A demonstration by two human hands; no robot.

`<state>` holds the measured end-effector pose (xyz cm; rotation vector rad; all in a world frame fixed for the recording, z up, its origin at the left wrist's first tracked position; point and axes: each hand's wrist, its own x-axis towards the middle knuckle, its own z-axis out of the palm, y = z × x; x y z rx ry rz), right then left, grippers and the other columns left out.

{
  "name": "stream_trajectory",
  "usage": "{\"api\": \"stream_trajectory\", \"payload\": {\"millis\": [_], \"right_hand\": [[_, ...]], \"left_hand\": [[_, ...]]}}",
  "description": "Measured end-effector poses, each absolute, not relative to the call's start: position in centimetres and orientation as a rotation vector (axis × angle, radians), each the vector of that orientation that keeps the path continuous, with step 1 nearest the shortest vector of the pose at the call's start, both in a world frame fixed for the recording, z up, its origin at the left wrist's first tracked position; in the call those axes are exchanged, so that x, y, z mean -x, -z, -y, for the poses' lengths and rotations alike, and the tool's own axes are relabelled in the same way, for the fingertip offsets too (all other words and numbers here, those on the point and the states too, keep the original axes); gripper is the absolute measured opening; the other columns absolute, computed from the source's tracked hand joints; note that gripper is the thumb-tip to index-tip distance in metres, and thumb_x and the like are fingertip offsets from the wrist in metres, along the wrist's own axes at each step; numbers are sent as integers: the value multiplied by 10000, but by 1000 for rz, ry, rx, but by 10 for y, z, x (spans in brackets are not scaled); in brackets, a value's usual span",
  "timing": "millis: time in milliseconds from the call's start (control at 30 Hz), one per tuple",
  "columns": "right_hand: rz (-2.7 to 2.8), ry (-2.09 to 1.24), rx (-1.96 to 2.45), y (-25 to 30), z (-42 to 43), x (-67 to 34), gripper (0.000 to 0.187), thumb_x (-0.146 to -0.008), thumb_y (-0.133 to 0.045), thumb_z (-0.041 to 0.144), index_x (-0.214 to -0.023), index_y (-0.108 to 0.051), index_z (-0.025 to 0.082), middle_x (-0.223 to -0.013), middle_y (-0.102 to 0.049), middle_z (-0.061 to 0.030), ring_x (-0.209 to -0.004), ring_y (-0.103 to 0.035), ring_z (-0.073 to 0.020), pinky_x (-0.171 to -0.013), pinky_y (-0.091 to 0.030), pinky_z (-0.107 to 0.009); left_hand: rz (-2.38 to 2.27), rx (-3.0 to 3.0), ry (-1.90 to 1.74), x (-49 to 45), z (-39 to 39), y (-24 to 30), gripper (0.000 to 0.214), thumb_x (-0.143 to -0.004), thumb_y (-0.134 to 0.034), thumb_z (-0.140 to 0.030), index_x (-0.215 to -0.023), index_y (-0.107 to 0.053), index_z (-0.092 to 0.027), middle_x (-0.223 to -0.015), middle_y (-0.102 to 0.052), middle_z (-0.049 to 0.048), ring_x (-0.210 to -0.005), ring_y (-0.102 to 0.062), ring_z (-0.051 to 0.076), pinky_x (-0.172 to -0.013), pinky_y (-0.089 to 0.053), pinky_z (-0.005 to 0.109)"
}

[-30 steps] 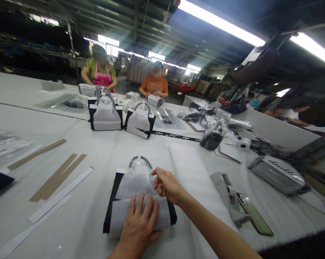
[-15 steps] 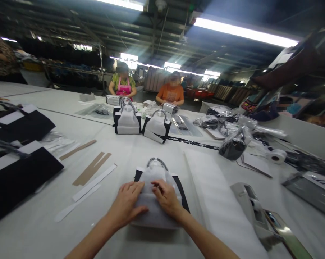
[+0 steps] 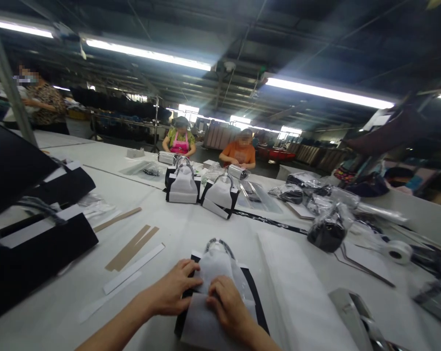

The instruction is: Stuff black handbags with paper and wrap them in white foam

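A black handbag (image 3: pixel 257 297) lies in front of me on the white table, its grey handle (image 3: pixel 220 242) pointing away. White foam sheet (image 3: pixel 216 267) covers its upper face, and a separate-looking foam flap (image 3: pixel 198 319) lies over the lower part. My left hand (image 3: pixel 174 288) rests at the bag's left edge, fingers stretched out and the thumb near the flap's top edge. My right hand (image 3: pixel 228 304) lies on the middle of the bag, fingers curled in toward the thumb at the foam's edge. Its fingertips are partly hidden.
Two foam-covered bags (image 3: pixel 184 187) stand farther off, before two seated people. Black bags (image 3: pixel 59 248) sit at left beside brown card strips (image 3: pixel 132 248). A foam stack (image 3: pixel 297 287), tape dispenser (image 3: pixel 352 312) and plastic-wrapped bag (image 3: pixel 328 229) are at right.
The view has tilted up and shifted left. The lower foam flap now sits askew with a raised top edge. My left hand has moved to the bag's edge; a dark panel shows at far left.
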<state>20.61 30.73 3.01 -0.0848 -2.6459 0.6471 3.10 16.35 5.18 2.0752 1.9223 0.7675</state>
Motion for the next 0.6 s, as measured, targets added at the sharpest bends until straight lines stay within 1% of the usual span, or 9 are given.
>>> {"api": "stream_trajectory", "payload": {"millis": [67,133,200,333,500,600], "right_hand": [[2617,-644,81,-27,-307,-207,66,-899,-480,222,-845,-516,209,-888,-587,-46,-863,-526,-193,-764,-415,-325],[2600,-625,104,-25,-307,-207,79,-908,-469,238,-845,-512,214,-858,-586,-40,-830,-527,-191,-735,-416,-317],[2587,-608,136,-23,-306,-207,100,-916,-461,253,-838,-512,219,-835,-585,-35,-805,-530,-190,-713,-416,-312],[2588,-620,181,-22,-305,-206,140,-927,-441,264,-815,-512,222,-824,-589,-38,-803,-538,-196,-708,-416,-319],[2588,-644,289,-24,-303,-201,139,-915,-466,251,-797,-530,214,-806,-597,-39,-800,-537,-199,-715,-408,-327],[2624,-647,338,-25,-303,-198,131,-902,-501,242,-780,-541,213,-805,-605,-33,-801,-535,-198,-724,-401,-328]], "left_hand": [[-1884,-2145,-795,-31,-168,-45,294,-746,-567,-186,-1030,-604,-252,-1196,-547,47,-1126,-472,225,-996,-397,369],[-1888,-2161,-812,-33,-173,-38,217,-805,-475,-152,-949,-619,-226,-1081,-604,46,-1024,-533,192,-940,-433,338],[-1909,-2157,-822,-37,-178,-32,232,-841,-407,-136,-882,-623,-208,-984,-627,50,-966,-554,184,-908,-447,335],[-1903,-2123,-821,-44,-178,-28,250,-855,-378,-129,-861,-618,-199,-960,-636,51,-966,-559,187,-905,-447,330],[-1906,-2009,-832,-47,-160,-38,227,-860,-387,-164,-943,-592,-218,-1015,-627,42,-974,-558,181,-911,-437,312],[-1978,-1868,-895,-49,-152,-45,265,-893,-311,-170,-1040,-525,-219,-1023,-626,40,-955,-572,165,-890,-442,296]]}}
